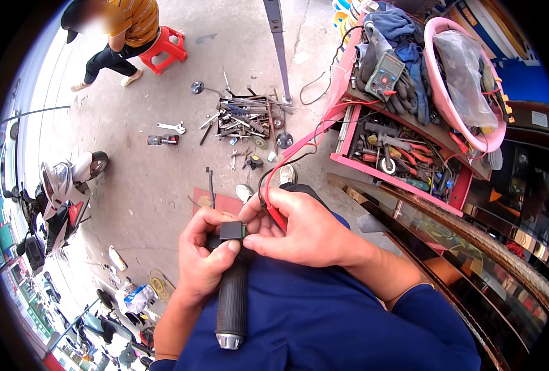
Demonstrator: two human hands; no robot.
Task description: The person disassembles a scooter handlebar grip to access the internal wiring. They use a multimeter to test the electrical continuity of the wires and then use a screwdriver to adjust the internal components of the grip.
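A black ribbed throttle grip (232,303) with a silver end cap lies against my blue clothing. My left hand (201,256) is closed around its upper end, where a small square black housing (231,230) with a green edge sits. Beside that housing, my right hand (308,227) is closed on a red test probe (277,219); its fingertips touch or nearly touch the housing, and the probe's tip is hidden. Red and black leads rise from this hand toward a green-grey multimeter (385,74) lying on gloves. A short black cable (211,185) sticks up beyond my left hand.
A pink tool cart (342,148) at right has a drawer of pliers and a pink basin (500,117) on top. Ahead, a tray of tools (243,117) stands on the floor near a metal post (277,49). A person sits on a red stool (166,49); a scooter (64,185) is left.
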